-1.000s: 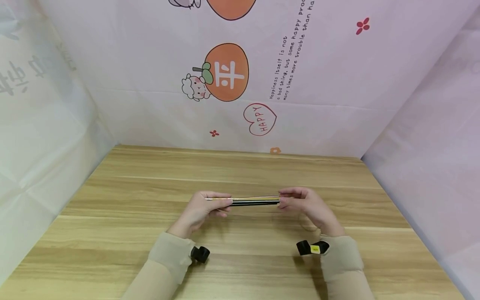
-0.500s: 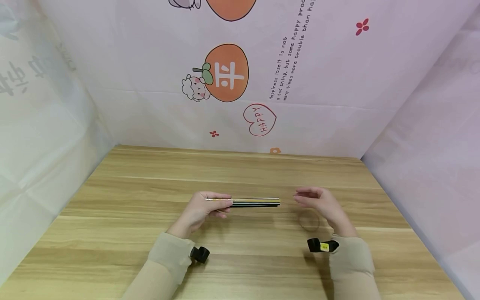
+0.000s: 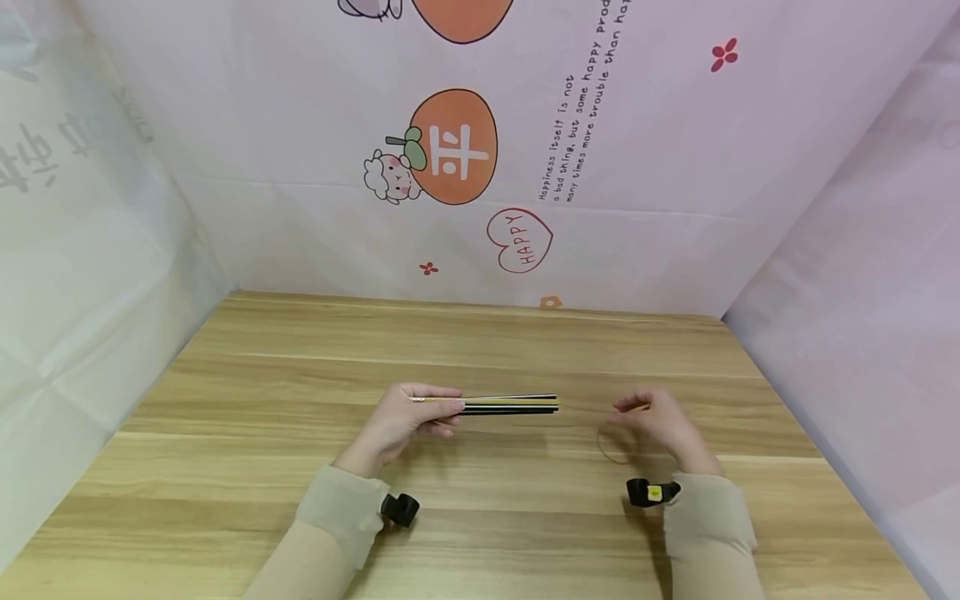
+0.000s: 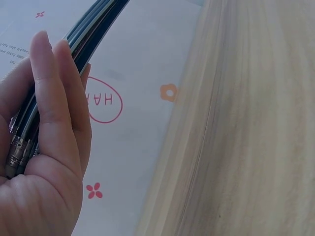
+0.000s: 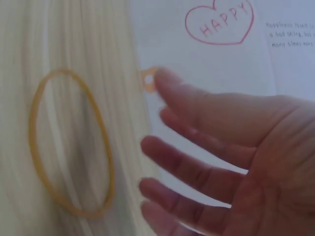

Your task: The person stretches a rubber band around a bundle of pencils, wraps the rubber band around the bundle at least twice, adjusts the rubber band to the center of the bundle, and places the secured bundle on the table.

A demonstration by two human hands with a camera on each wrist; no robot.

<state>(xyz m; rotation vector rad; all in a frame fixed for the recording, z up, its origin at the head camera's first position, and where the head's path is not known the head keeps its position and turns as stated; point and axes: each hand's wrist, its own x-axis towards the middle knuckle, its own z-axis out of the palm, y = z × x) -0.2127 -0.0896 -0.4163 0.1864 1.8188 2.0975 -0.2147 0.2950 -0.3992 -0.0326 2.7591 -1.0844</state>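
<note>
A bundle of several pencils point(image 3: 513, 406), dark ones with a yellow one among them, is held level above the table by my left hand point(image 3: 397, 417). Thumb and fingers grip the pencils near their left ends. Metal ferrules and erasers point(image 4: 17, 153) show beside the palm in the left wrist view. To the right, apart from the bundle, my right hand point(image 3: 663, 427) hovers with loosely bent fingers and holds nothing. A thin tan rubber band point(image 5: 32, 129) lies as a loop on the table just beneath it, and no finger touches it in the right wrist view.
The wood-grain table point(image 3: 480, 350) runs back to a white printed cloth point(image 3: 300, 242) hung as a wall, with similar cloth on both sides. Each wrist wears a beige cuff point(image 3: 708, 517) with a small black camera point(image 3: 400, 508).
My right hand has let go of the pencils' right ends and moved right and slightly nearer to the rubber band. The left hand has stayed in place with the bundle.
</note>
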